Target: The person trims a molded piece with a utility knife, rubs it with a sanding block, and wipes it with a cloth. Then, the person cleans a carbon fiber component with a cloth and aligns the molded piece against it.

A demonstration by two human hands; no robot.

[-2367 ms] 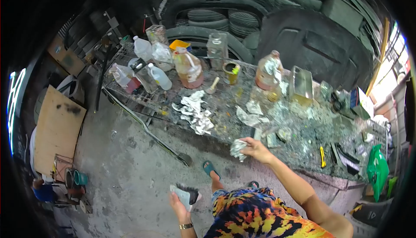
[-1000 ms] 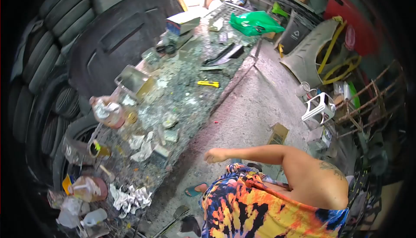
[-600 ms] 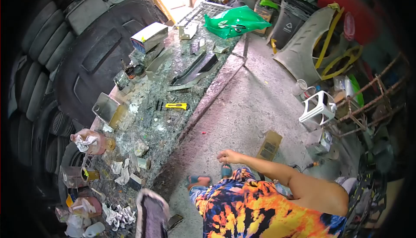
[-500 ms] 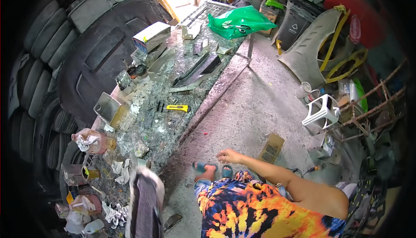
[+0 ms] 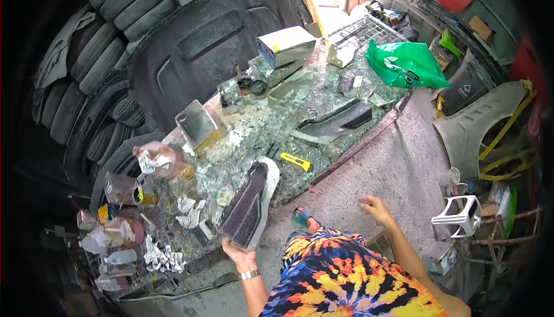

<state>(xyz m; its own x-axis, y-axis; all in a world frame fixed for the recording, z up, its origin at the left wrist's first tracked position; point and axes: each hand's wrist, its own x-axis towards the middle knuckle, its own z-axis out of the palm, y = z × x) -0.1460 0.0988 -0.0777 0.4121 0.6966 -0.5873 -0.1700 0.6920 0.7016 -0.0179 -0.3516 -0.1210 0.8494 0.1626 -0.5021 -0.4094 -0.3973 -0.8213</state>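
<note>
My left hand point(image 5: 238, 254), with a metal watch on its wrist, grips the lower end of a long carbon-fibre panel point(image 5: 245, 207) with a white edge. The panel is tilted above the near side of the worktable point(image 5: 216, 158). Its fingers are partly hidden under the panel. My right hand point(image 5: 374, 208) hangs over the floor to the right, holding nothing, its fingers loosely bent and apart. Just beyond the panel lies a yellow utility knife point(image 5: 295, 161). A second similar dark panel point(image 5: 334, 122) with a pale rim rests farther along the table.
Plastic containers point(image 5: 158, 160) and crumpled paper point(image 5: 164, 257) crowd the table's left end. A box point(image 5: 287, 46) and a green bag point(image 5: 404, 66) with scissors lie toward the far end. On the right stand a white stool point(image 5: 459, 216) and a car fender point(image 5: 482, 124).
The panel has come up from the lower left toward the middle, and my left hand now shows on it. My view has turned left. My right hand remains free.
</note>
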